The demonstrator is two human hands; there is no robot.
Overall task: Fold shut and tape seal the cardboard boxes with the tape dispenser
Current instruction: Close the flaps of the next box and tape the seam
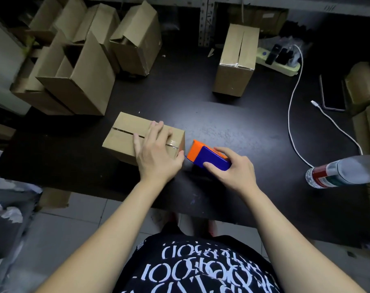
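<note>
Resting closed, box [121, 142], seam seemingly part-taped

Black table [222, 115]: boxes [124, 138], cable [288, 115], bottle [338, 172].

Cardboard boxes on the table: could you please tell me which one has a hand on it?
The nearest box, closed, lies under the left hand; the back box stands untouched, and the left-side boxes gape open.

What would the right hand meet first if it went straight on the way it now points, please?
Likely the taped right end of the cardboard box, beside the left hand; the tape dispenser in the right hand leads.
</note>
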